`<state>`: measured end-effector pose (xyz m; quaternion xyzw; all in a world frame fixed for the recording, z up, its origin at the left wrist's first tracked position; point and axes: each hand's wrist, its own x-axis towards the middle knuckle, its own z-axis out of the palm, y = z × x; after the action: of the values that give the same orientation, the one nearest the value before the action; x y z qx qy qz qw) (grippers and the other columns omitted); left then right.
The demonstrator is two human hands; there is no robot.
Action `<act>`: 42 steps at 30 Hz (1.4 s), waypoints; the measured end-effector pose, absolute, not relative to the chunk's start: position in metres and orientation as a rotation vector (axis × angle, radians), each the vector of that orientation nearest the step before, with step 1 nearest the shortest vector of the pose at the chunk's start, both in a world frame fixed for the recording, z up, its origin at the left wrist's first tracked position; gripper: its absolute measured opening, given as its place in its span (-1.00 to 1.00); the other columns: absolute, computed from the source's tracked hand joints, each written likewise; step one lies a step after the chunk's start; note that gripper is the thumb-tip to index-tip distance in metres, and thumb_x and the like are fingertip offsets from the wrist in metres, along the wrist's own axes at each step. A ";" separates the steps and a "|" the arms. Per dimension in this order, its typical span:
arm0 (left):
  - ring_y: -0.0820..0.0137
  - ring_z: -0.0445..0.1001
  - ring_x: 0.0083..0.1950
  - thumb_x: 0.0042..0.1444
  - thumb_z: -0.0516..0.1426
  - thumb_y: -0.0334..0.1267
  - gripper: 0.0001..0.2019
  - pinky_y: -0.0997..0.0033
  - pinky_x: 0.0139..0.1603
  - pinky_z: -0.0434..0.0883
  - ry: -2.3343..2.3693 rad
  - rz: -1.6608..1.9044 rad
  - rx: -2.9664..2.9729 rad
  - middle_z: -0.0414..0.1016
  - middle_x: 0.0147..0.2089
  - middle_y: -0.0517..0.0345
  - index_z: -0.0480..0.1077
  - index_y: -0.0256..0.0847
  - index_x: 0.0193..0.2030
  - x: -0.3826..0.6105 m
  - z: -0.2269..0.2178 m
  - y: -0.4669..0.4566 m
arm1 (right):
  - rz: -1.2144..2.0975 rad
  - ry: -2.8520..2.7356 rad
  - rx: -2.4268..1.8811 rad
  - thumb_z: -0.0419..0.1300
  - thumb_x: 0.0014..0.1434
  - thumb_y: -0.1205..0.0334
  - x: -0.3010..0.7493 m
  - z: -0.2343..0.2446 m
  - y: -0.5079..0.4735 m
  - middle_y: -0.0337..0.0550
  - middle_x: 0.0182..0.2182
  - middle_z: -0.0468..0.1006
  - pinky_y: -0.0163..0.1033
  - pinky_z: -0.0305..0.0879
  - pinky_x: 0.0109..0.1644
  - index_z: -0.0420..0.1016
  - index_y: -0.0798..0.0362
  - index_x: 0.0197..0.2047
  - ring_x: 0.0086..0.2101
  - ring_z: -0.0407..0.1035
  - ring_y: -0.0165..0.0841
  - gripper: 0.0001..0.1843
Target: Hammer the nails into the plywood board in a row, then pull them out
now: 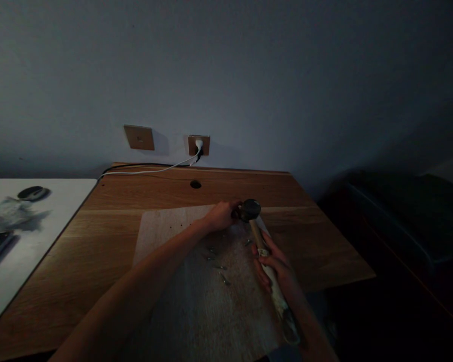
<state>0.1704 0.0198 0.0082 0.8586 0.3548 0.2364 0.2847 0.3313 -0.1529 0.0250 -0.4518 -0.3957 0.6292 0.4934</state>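
Note:
My right hand (274, 264) is wrapped round the pale wooden handle of a hammer (266, 261), whose dark metal head (249, 209) sits at the far end. My left hand (221, 216) reaches across with fingers pinched right beside the hammer head; what they hold is too small to make out. Both hands are over a light board (196, 296) lying on the wooden desk (109, 231). Several small nails (219, 266) lie loose on the board between my arms.
A white cable (154, 170) runs along the desk's back edge to a wall socket (199, 145). A white table (33, 231) with dark objects adjoins on the left. A dark case (400, 221) stands to the right, beyond the desk edge.

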 end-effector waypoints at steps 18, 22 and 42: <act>0.24 0.62 -0.05 0.08 0.24 -0.43 -0.51 0.40 -0.04 0.47 0.939 0.597 2.256 0.66 -0.09 0.05 0.42 -0.19 0.18 0.169 0.014 0.017 | 1.505 -0.912 -1.095 0.20 0.15 0.24 0.331 0.025 -0.154 -0.45 -0.60 0.32 -0.42 0.09 -0.78 0.24 -0.10 0.34 -0.78 0.07 -0.53 -0.33; 0.19 0.60 0.01 0.06 0.26 -0.41 -0.50 0.35 0.00 0.46 0.965 0.597 2.278 0.64 -0.02 0.00 0.42 -0.20 0.19 0.169 0.016 0.017 | 1.487 -0.925 -1.113 0.20 0.14 0.25 0.331 0.025 -0.154 -0.40 -0.51 0.41 -0.42 0.07 -0.80 0.25 -0.11 0.33 -0.78 0.08 -0.55 -0.33; 0.26 0.61 -0.08 0.07 0.25 -0.40 -0.48 0.41 -0.07 0.45 0.933 0.601 2.270 0.65 -0.07 0.07 0.41 -0.14 0.21 0.168 0.014 0.017 | 1.482 -0.866 -1.094 0.24 0.10 0.26 0.330 0.027 -0.155 -0.33 -0.35 0.47 -0.42 0.16 -0.79 0.26 -0.14 0.32 -0.76 0.12 -0.59 -0.30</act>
<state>0.1683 0.0173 0.0143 0.8563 0.3518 0.2267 0.3027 0.3298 -0.1546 0.0274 -0.4574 -0.3621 0.6196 0.5251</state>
